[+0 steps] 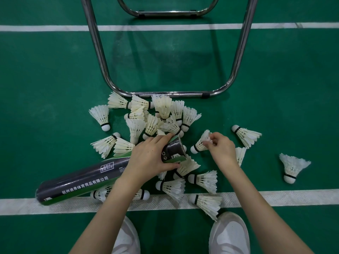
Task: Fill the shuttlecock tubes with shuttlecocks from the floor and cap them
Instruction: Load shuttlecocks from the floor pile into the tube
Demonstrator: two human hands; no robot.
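Note:
A long black and green shuttlecock tube [80,182] lies slanted across the green floor, its far end [173,149] pointing up and right. My left hand [148,158] grips the tube near that end. My right hand [222,149] pinches the feathers of a white shuttlecock [200,143] just right of the tube's end, cork pointing down-left. Several white shuttlecocks [157,116] lie scattered in a pile around both hands, some under the tube and my forearms. No cap is in view.
A chrome tubular chair frame [170,94] stands on the floor just beyond the pile. White court lines [275,197] cross the floor near and far. My white shoes [229,233] are at the bottom. Stray shuttlecocks [292,167] lie to the right.

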